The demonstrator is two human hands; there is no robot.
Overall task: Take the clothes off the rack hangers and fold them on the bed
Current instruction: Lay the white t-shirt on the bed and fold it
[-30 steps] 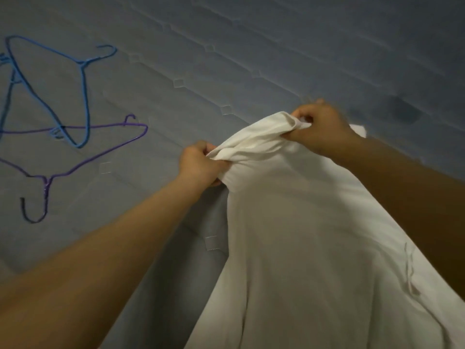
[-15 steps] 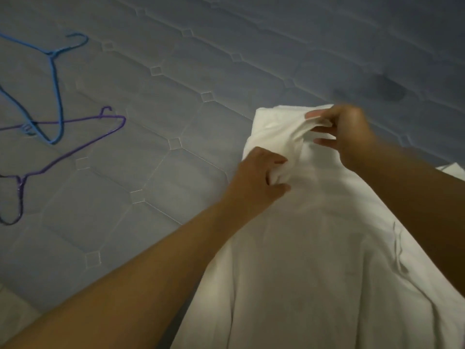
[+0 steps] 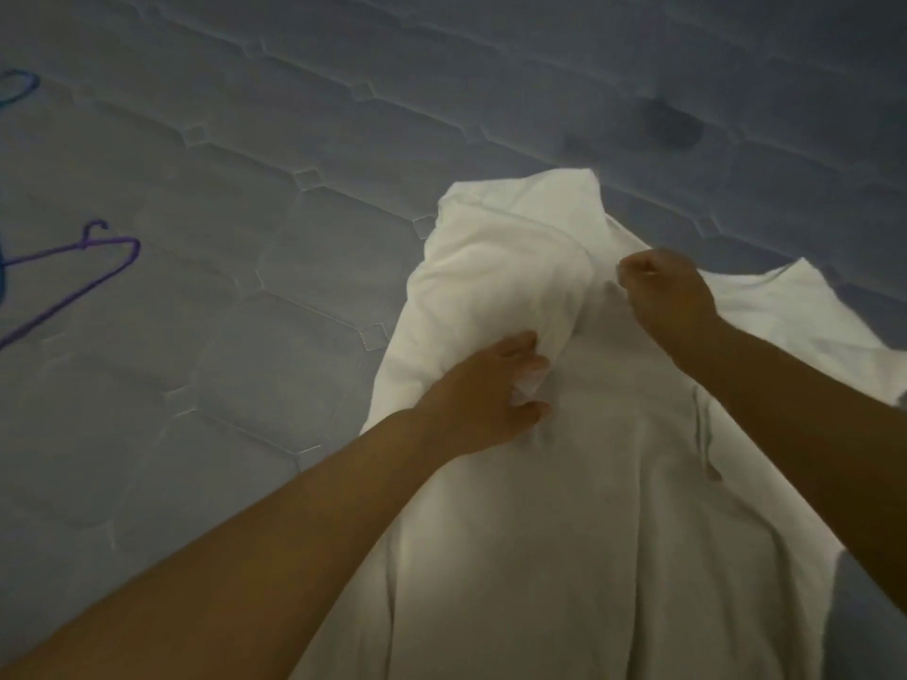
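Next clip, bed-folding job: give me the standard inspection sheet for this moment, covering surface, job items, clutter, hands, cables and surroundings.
Surface: quilted grey-blue mattress, with a dark stain near the far right.
Job's things: white garment spread on the mattress, its upper left part bunched and folded inward.
Clutter: purple hanger and blue hanger lying at the left edge, partly out of frame.
Hands: left hand grips the bunched cloth; right hand pinches the cloth near the collar.
Cables: nothing seen.
Surroundings: nothing seen beyond the mattress.
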